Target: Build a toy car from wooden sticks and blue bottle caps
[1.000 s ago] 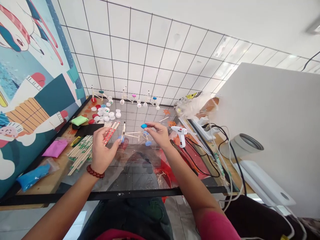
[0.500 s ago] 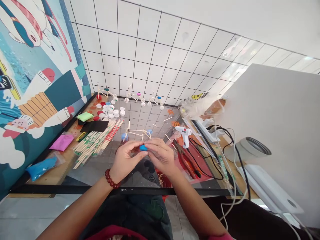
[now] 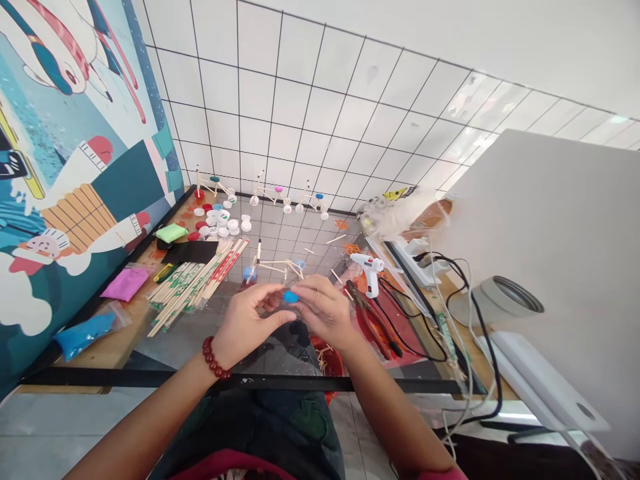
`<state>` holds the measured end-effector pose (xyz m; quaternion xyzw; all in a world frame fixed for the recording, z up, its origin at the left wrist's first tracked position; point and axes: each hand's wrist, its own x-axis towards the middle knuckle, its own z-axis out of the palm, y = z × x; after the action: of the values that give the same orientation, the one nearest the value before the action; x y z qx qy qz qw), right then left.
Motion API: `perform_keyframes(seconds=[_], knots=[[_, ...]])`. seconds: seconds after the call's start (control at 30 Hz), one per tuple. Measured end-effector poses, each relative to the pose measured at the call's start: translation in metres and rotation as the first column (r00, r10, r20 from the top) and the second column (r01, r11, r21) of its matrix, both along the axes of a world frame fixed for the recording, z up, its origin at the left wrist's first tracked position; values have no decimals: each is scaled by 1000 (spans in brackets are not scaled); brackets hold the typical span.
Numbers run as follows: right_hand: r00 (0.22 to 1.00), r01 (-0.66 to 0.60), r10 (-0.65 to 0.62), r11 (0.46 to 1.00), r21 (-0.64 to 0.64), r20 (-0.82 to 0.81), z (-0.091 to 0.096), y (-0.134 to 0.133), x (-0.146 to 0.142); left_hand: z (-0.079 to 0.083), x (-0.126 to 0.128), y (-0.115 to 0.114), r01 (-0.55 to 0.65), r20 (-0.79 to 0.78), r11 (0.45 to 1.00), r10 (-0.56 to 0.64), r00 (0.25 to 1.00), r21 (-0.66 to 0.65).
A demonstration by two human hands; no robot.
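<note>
A small lump of blue modelling clay (image 3: 291, 297) is pinched in the fingers of my right hand (image 3: 327, 313). My left hand (image 3: 255, 317), with a dark red bead bracelet at its wrist, curves beside the lump. Its thumb and forefinger are spread apart, the fingertips close to the clay's left side; whether they touch it I cannot tell. Just beyond my hands stands a small stick frame (image 3: 273, 267) with blue bottle caps as wheels, partly hidden by my fingers.
Wooden sticks (image 3: 200, 283), loose bottle caps (image 3: 223, 223) and bags of pink clay (image 3: 125, 285) and blue clay (image 3: 87, 333) lie left. Several finished stick frames (image 3: 277, 193) stand behind. Right are a glue gun (image 3: 370, 270), red-handled pliers (image 3: 373, 320) and cables (image 3: 425, 347).
My left thumb and forefinger have parted from around the blue clay, and more of it shows. The clay stays in my right fingers, slightly further right.
</note>
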<state>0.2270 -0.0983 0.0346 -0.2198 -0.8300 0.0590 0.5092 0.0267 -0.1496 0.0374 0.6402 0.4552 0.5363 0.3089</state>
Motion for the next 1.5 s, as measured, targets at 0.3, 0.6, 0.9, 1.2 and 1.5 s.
perform_keyframes(seconds=[0.3,0.6,0.9,1.2,1.5], knots=[[963,79,-184,892,-446,-197,8,73,6,-15,-47,49,-320,-2,946,321,947,59],[812,-179,-268,731,-658,-519,-14,82,-11,-44,-33,89,-166,27,984,168,985,-73],[411,-443,-570,557,-703,-711,-43,87,-18,-48,-23,95,-179,-18,973,178,984,-146],[360,-579,-590,466,-669,-723,-49,83,-16,-44,-11,93,-169,-5,981,169,986,-98],[423,-547,-579,450,-706,-697,-51,82,-16,-46,-14,91,-168,-22,985,167,986,-46]])
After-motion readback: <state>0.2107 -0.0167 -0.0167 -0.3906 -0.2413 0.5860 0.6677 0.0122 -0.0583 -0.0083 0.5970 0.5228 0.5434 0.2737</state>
